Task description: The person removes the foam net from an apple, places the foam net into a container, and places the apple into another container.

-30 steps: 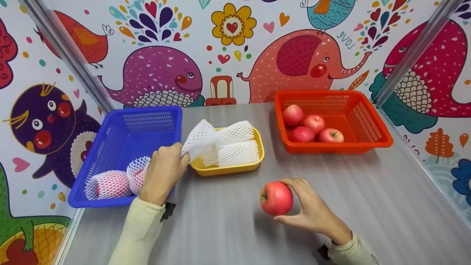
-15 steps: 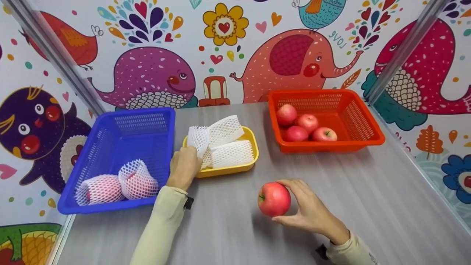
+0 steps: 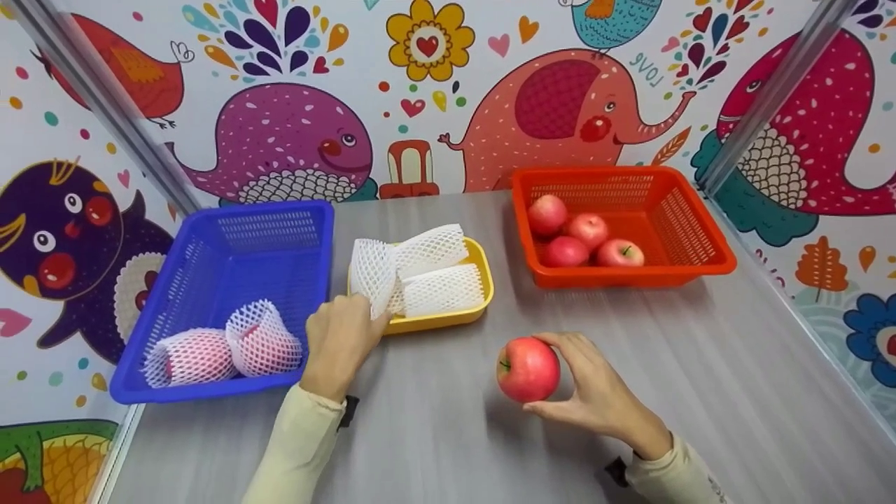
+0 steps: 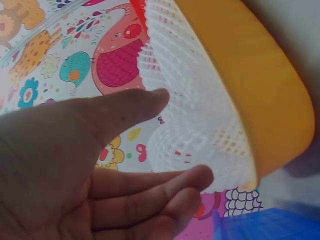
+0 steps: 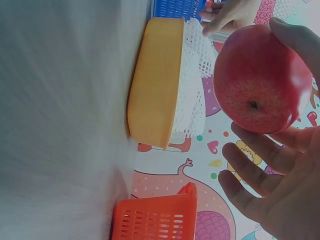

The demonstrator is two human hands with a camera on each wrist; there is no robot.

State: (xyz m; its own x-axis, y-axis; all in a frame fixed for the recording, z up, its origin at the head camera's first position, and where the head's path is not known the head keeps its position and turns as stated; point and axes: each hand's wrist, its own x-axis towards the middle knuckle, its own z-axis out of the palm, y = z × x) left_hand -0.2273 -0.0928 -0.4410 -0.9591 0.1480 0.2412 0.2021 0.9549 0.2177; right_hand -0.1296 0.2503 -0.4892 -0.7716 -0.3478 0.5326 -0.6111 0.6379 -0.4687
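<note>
My right hand (image 3: 595,388) holds a red apple (image 3: 528,369) above the table, thumb on one side and fingers on the other. The apple's blossom end shows in the right wrist view. My left hand (image 3: 343,339) is at the near left corner of a yellow container (image 3: 441,322). In the left wrist view its thumb and fingers stand apart with nothing between them. Just beyond them, a white foam net sleeve (image 3: 373,269) leans up over the container's left end. More foam net sleeves (image 3: 442,289) lie inside the container.
A blue basket (image 3: 294,231) on the left holds two apples in foam nets (image 3: 262,343). At the back right, a red basket (image 3: 672,241) contains several bare apples (image 3: 588,229). Patterned panels (image 3: 420,105) wall the grey table (image 3: 434,420) at the back and sides.
A second ago my left hand held a foam net sleeve up beside the yellow container. The sleeve now rests in the container and the fingers are off it. The right hand still holds the apple.
</note>
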